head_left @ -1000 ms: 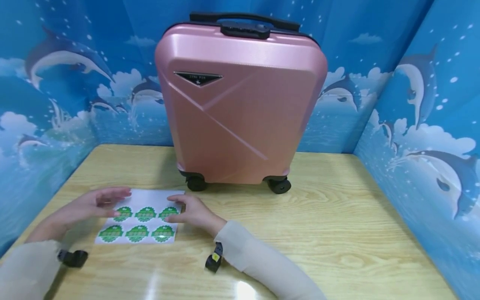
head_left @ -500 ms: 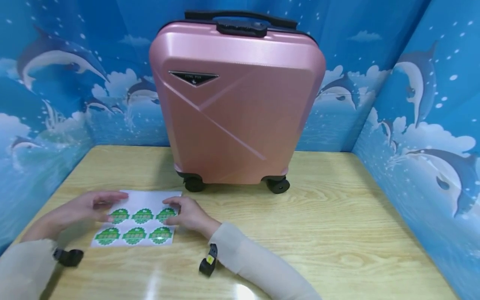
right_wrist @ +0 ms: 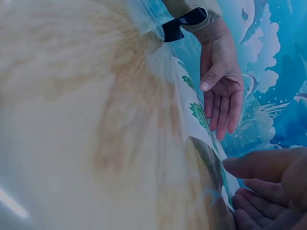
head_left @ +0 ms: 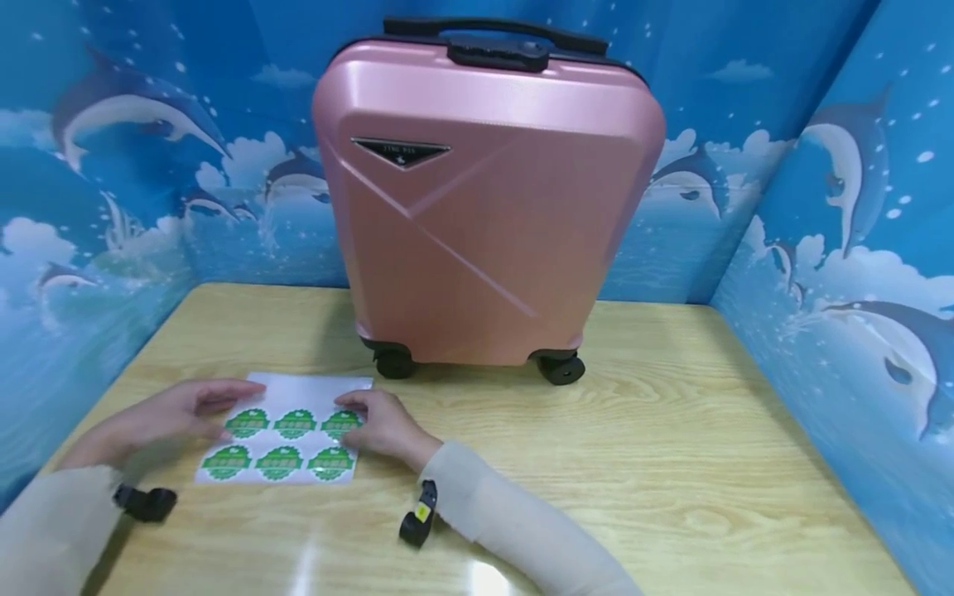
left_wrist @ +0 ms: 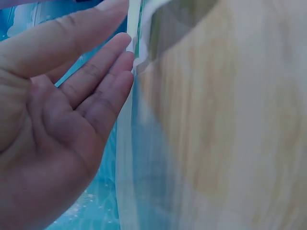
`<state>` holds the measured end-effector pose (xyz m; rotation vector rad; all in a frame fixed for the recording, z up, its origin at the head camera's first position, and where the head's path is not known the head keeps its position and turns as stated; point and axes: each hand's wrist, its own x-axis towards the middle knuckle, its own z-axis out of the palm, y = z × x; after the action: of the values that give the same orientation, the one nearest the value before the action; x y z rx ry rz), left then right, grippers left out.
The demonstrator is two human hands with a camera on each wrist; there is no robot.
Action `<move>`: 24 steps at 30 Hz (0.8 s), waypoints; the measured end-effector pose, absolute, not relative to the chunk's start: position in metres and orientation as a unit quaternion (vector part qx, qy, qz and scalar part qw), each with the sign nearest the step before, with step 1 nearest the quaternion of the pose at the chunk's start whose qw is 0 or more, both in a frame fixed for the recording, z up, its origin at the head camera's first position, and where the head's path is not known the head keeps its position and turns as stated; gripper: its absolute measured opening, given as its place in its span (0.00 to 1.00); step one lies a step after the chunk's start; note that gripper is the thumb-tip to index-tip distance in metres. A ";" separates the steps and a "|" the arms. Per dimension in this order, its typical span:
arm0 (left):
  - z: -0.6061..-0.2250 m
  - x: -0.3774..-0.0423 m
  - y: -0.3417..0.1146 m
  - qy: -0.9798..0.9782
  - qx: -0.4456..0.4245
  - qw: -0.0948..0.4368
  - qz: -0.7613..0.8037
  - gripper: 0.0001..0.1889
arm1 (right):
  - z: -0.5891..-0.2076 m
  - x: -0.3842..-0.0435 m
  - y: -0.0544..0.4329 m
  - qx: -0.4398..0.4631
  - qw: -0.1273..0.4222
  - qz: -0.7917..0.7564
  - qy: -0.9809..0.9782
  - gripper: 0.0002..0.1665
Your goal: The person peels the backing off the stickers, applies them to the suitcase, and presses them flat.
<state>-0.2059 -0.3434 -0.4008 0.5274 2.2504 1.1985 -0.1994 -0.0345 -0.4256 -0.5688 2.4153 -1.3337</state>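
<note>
A white sheet of round green stickers (head_left: 305, 387) lies flat on the table, its label writing too small to read. My left hand (head_left: 175, 414) is at the sheet's left edge, thumb and fingers spread apart, fingertips over the paper. At the opposite edge, my right hand (head_left: 391, 426) has its thumb and fingertips over the rightmost stickers. The left wrist view shows the left palm (left_wrist: 62, 139) with fingers nearly straight, close to the paper. Seen from the right wrist, the right thumb (right_wrist: 264, 165) reaches the sheet's edge, with relaxed fingers below it.
A pink hard-shell suitcase (head_left: 484, 240) with black wheels and handle stands upright behind the sheet, near the back of the wood-grain table (head_left: 656, 463). Blue curtains with dolphins (head_left: 857, 207) enclose the back and sides. Black cameras (head_left: 419, 515) are strapped to both wrists.
The head view sways slightly left and then right. Both hands and the sticker sheet keep almost the same place beside the suitcase.
</note>
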 end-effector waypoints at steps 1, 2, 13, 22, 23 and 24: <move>-0.401 -0.206 -0.342 0.833 0.202 0.262 0.443 0.39 | -0.426 -0.200 -0.033 -0.200 0.160 -0.467 0.846 0.31; -0.401 -0.207 -0.340 0.833 0.202 0.260 0.444 0.39 | -0.427 -0.200 -0.031 -0.202 0.160 -0.467 0.846 0.31; -0.396 -0.206 -0.307 0.850 0.182 0.266 0.416 0.37 | -0.426 -0.206 0.005 -0.229 0.161 -0.461 0.842 0.31; -0.400 -0.203 -0.279 0.834 0.240 0.270 0.418 0.35 | -0.426 -0.202 0.043 -0.238 0.165 -0.460 0.839 0.30; -0.400 -0.202 -0.276 0.831 0.247 0.271 0.418 0.35 | -0.426 -0.202 0.048 -0.237 0.167 -0.459 0.840 0.30; -0.401 -0.201 -0.272 0.828 0.251 0.275 0.420 0.35 | -0.425 -0.201 0.054 -0.234 0.170 -0.459 0.840 0.29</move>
<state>-0.2013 -0.2718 -0.4005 0.6749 2.2255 1.1285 -0.2011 0.0536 -0.4254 -0.6651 2.3854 -1.3044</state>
